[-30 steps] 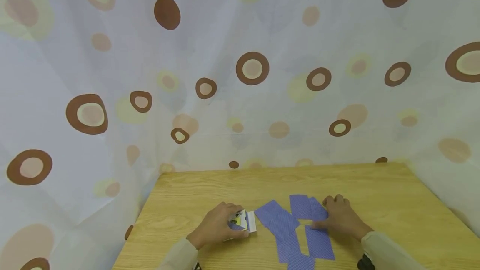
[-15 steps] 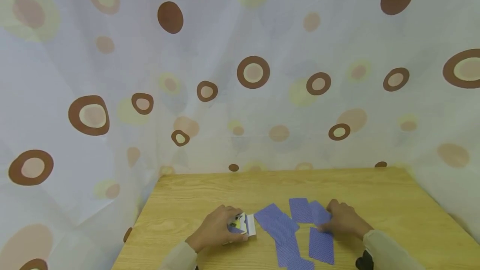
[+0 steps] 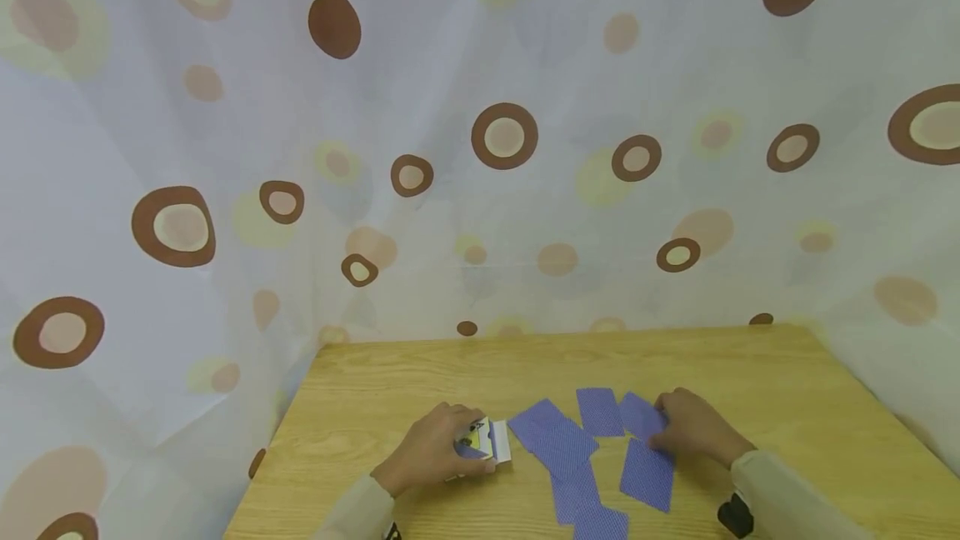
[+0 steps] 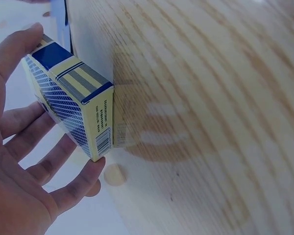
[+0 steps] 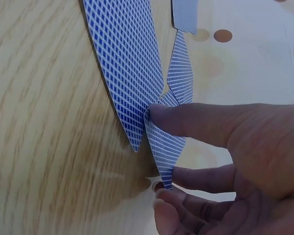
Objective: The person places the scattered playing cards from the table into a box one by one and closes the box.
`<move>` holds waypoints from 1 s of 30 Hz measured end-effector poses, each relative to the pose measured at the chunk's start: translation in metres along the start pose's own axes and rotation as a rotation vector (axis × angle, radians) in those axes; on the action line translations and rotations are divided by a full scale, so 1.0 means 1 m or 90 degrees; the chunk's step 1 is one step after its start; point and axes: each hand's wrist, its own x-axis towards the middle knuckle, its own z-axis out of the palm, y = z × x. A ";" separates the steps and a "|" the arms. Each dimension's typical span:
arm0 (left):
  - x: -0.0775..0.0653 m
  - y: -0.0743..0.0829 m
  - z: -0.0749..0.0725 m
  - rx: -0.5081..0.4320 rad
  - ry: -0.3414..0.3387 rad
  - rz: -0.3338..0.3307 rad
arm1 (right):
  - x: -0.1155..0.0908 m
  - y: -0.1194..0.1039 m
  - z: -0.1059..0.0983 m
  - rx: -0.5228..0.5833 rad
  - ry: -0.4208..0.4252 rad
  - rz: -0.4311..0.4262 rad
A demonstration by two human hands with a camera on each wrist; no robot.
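My left hand (image 3: pixel 433 450) grips a playing card box (image 3: pixel 483 440) at the left of the cards, thumb on the near side and fingers on the far side. In the left wrist view the box (image 4: pixel 71 90) shows blue-and-white lattice and a barcode; in the head view its white flap stands open toward the cards. On the right, my right hand (image 3: pixel 693 425) pinches the edge of a blue-backed playing card (image 3: pixel 639 418) between thumb and fingers. In the right wrist view that card (image 5: pixel 164 142) tilts up at the fingertips, next to another card (image 5: pixel 120 54).
Several more face-down playing cards (image 3: pixel 564 448) overlap in a trail between the hands toward the near edge. One card (image 3: pixel 598 412) lies at the back and another (image 3: pixel 647 477) just in front of my right hand. A dotted curtain (image 3: pixel 555 190) hangs behind the wooden table (image 3: pixel 390 373).
My right hand has shifted slightly right and back, and its thumb and fingers have closed on a card. The nearest card beneath it has slid right and turned. The left hand holds still.
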 end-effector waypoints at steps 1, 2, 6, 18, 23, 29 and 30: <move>0.000 0.000 0.000 0.000 -0.002 -0.003 | 0.000 -0.002 0.000 -0.005 0.002 -0.003; 0.001 0.000 0.000 0.000 -0.003 -0.005 | 0.000 -0.003 0.001 -0.009 0.003 -0.008; 0.002 0.000 0.001 0.001 -0.004 -0.008 | 0.000 -0.008 0.004 0.008 -0.002 0.012; 0.001 -0.003 0.003 0.010 -0.004 -0.006 | -0.002 -0.011 0.010 -0.010 0.008 0.016; 0.001 -0.003 0.003 0.006 0.004 -0.001 | 0.000 -0.011 0.011 0.002 0.010 0.029; 0.001 -0.002 0.002 0.006 -0.005 -0.011 | 0.003 -0.010 0.006 0.062 -0.010 0.044; 0.001 -0.002 0.003 0.008 -0.007 -0.012 | 0.003 -0.009 0.006 0.084 -0.014 0.049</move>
